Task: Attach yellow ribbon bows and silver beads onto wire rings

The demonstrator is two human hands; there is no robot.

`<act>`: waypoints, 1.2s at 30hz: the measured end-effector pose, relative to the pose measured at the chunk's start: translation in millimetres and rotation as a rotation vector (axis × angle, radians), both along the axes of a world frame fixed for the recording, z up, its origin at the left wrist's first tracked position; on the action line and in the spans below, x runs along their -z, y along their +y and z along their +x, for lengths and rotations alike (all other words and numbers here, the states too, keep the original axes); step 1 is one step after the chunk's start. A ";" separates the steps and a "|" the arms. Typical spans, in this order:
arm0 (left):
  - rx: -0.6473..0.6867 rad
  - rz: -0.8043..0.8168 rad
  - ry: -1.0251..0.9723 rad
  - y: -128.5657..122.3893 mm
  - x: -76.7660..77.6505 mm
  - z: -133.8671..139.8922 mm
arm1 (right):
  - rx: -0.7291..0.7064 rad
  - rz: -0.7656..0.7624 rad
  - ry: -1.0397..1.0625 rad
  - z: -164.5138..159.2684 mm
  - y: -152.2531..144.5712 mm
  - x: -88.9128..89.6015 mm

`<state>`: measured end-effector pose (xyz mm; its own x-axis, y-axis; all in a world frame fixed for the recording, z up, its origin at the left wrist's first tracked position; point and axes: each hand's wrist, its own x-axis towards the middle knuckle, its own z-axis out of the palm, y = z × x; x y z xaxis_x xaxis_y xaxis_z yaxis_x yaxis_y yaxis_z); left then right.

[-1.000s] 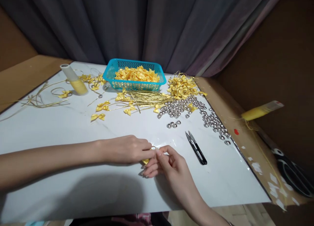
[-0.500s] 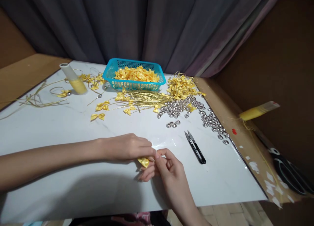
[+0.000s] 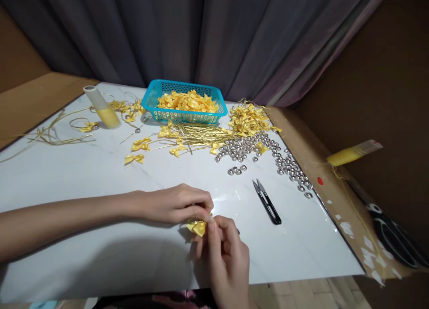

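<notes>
Between my two hands, low over the white tabletop, is a yellow ribbon bow (image 3: 196, 227). My left hand (image 3: 187, 205) comes in from the left, thumb and fingers closed at the bow's upper edge. Thumb and forefinger of my right hand (image 3: 228, 246) pinch at the bow's right side, the other fingers curled beneath it. A bit of gold cord shows along the top of the bow; the fingertips hide the rest. To the right of my hands lie black-handled thread snips (image 3: 267, 202), blades pointing away.
Behind stands a blue basket (image 3: 151, 104) of yellow bows. Nearby are gold cords (image 3: 201, 134), a heap of corded bows (image 3: 248, 118) and scattered silver beads (image 3: 236, 148). A yellow thread spool (image 3: 107, 117) stands left; another spool (image 3: 350, 153) and large scissors (image 3: 395, 237) are right.
My right hand has turned more upright and shifted slightly left and down. My left thumb now shows over the bow, and more of the bow is visible. Other things stay in place.
</notes>
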<state>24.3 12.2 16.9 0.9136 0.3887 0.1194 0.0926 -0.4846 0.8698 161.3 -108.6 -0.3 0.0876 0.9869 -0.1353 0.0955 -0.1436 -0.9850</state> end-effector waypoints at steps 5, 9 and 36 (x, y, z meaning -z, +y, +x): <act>0.006 -0.138 0.037 2.8 -7.1 -0.1 | -0.042 0.104 -0.206 10.0 1.1 -1.6; 0.047 -0.128 0.085 6.8 -10.4 -1.5 | -0.217 0.061 -0.157 22.0 11.9 -6.0; -0.099 -0.386 0.167 -4.8 -15.9 2.0 | -0.127 0.624 -0.656 23.2 16.9 3.9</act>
<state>26.3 7.4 32.8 0.8642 0.4625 -0.1984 0.2774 -0.1088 0.9546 184.5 -91.7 -4.2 -0.1554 0.8720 0.4643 0.6421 0.4463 -0.6233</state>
